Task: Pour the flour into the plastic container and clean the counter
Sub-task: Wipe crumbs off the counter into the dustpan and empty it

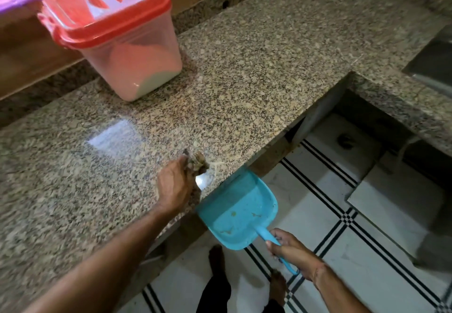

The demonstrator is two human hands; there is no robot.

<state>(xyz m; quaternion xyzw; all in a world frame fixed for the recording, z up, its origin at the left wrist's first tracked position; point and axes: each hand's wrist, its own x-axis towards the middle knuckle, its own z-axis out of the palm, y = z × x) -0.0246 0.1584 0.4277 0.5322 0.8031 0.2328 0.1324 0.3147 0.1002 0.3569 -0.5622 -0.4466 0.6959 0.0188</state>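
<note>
The left hand (176, 185), low in the centre of the frame, is closed around a crumpled brownish cloth (198, 163) pressed to the speckled granite counter (256, 73) near its front edge. The right hand (291, 251), at lower right, is wrapped tight around the handle of a turquoise dustpan (239, 212) held just below that edge. In the upper left stands the plastic container (117, 36), its red lid on, flour heaped inside.

Cloth (197, 163) in left hand (175, 185) blurred; dustpan (238, 211) lip hidden under counter (244, 68)
</note>
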